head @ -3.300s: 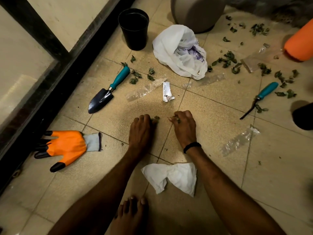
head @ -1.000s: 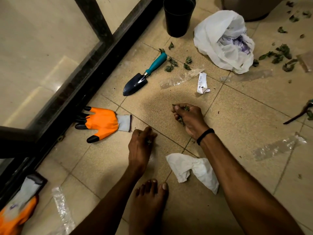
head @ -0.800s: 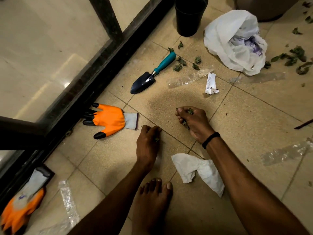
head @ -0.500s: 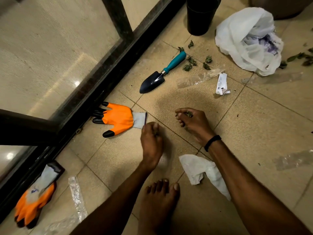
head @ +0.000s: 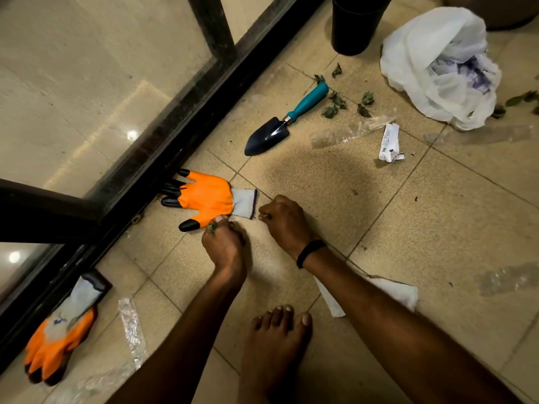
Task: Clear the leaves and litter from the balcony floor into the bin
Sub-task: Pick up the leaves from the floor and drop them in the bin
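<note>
While fingers of the left hand (head: 224, 246) grip leaves (head: 212, 227) beside the glove (head: 204, 199), those of the right hand (head: 284, 221) curl, seemingly round more. Loose leaves lie between trowel (head: 274, 132) and bag (head: 437, 65); the pot (head: 355, 24) hides its inside.

Glove (head: 204, 199) and door frame (head: 175, 135) block leftward; bare floor (head: 437, 228) rightward.

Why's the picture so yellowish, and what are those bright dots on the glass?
Head view: warm, dim lighting tints the floor; the dots on the glass door are likely lamp reflections; the lower-left orange glove is blurred.
</note>
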Demonstrator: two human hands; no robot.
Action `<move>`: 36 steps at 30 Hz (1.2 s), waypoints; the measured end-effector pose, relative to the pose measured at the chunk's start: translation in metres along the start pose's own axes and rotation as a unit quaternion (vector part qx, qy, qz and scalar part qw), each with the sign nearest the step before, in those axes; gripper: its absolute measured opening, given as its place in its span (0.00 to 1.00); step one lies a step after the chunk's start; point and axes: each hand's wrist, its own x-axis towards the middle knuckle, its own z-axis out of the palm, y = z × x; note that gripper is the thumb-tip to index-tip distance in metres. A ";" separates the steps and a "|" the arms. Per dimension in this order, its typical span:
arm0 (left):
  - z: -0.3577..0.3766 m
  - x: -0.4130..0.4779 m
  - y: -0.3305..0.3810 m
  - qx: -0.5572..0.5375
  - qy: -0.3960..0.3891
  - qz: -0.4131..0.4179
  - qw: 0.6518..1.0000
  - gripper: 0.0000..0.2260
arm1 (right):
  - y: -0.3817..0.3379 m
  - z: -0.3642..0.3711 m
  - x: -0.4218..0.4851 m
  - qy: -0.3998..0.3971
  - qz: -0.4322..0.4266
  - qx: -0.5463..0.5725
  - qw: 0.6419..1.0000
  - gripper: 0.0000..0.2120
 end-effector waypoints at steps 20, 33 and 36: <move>0.010 -0.034 0.017 -0.193 -0.005 -0.091 0.977 0.28 | -0.098 -0.077 0.006 -0.065 0.330 0.456 0.824 0.06; -0.332 -0.333 -0.020 -0.868 0.271 -0.324 0.262 0.17 | -0.450 -0.150 -0.160 -0.249 0.458 0.554 0.649 0.04; -0.329 -0.432 -0.039 -0.850 0.318 -0.371 0.195 0.19 | -0.525 -0.121 -0.208 -0.310 0.444 0.526 0.656 0.02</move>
